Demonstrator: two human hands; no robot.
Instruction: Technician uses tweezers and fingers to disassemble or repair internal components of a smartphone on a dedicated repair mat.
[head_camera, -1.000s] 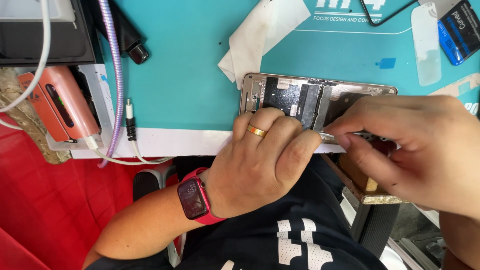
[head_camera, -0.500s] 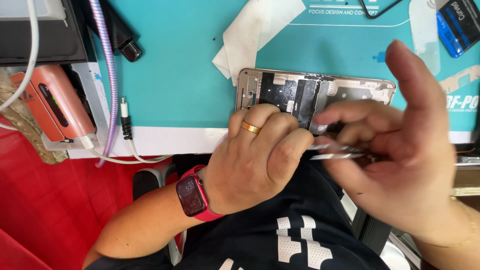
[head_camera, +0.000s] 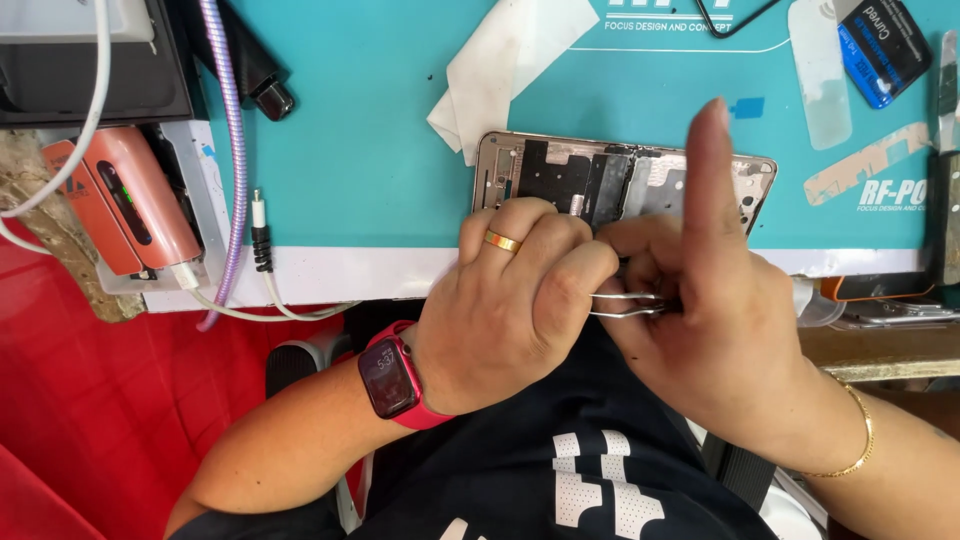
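An opened gold-framed phone lies on the teal work mat, its dark inner boards exposed. My left hand, with a gold ring and a red wrist watch, rests curled on the phone's near edge. My right hand is close beside it, pinching silver metal tweezers that point toward the left hand, with the index finger raised straight up over the phone. What sits at the tweezer tips is hidden between the two hands.
A white cloth lies behind the phone. At left are an orange power bank, white and purple cables and a black device. A blue pack and clear adhesive strips are at the right.
My right hand has drawn in against the left hand, its index finger now pointing up. The tweezers have shifted left between the hands. The view has drifted slightly.
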